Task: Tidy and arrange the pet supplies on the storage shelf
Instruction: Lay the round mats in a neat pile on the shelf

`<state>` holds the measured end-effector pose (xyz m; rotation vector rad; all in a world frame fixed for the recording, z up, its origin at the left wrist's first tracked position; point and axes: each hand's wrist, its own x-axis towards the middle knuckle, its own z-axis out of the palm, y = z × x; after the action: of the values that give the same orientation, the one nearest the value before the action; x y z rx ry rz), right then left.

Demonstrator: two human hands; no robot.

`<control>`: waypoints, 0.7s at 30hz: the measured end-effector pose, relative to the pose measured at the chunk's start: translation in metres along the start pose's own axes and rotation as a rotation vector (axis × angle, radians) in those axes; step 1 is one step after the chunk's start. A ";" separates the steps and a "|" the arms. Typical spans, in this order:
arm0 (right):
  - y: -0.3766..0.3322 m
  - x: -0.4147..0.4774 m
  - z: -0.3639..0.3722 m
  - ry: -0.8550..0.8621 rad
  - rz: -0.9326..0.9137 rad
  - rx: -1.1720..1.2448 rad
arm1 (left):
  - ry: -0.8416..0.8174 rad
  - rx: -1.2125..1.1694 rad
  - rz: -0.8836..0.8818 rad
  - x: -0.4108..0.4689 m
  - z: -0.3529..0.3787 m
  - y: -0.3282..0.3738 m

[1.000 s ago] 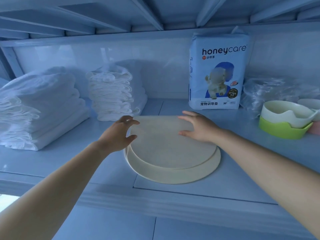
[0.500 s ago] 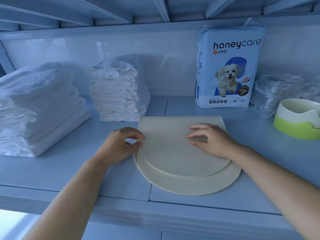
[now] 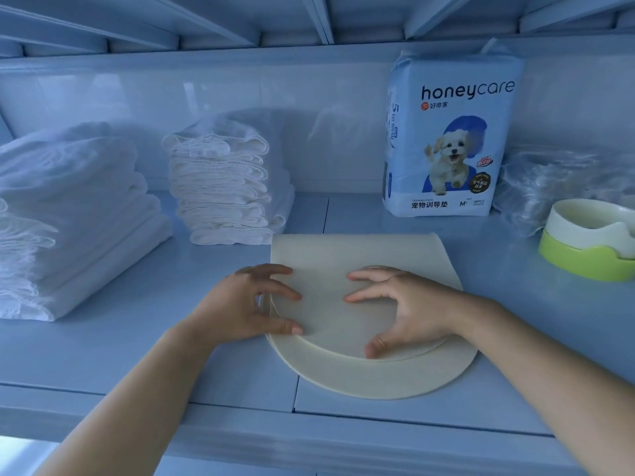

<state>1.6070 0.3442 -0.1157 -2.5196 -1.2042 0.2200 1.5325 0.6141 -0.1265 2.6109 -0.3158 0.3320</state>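
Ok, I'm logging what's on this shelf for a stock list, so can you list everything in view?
shelf: one, pale blue, holds everything.
large folded cloth stack: one, white, far left.
small folded cloth stack: one, white, at the back, left of centre.
honeycare pack: one, white and blue, upright at the back right.
clear plastic heap: one, transparent, right of the pack.
bowl: one, white in a green base, right edge.
cream mats: two layers, cream, front centre, upper layer lying on the round lower one.
left hand: fingertips on the upper layer's left edge.
right hand: fingertips pressing the upper layer.
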 end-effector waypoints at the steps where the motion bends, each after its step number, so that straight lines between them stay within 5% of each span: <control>1: -0.001 -0.001 0.000 -0.012 0.001 -0.017 | -0.008 -0.004 -0.003 0.000 -0.001 0.001; 9: -0.012 -0.004 -0.002 -0.031 0.027 -0.115 | -0.012 0.037 -0.021 -0.001 0.000 0.002; 21: -0.007 0.012 0.002 0.206 0.003 -0.219 | 0.146 0.218 0.025 0.013 0.017 0.013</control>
<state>1.6092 0.3577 -0.1149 -2.6492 -1.1987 -0.1772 1.5442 0.5925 -0.1311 2.7771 -0.2758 0.5922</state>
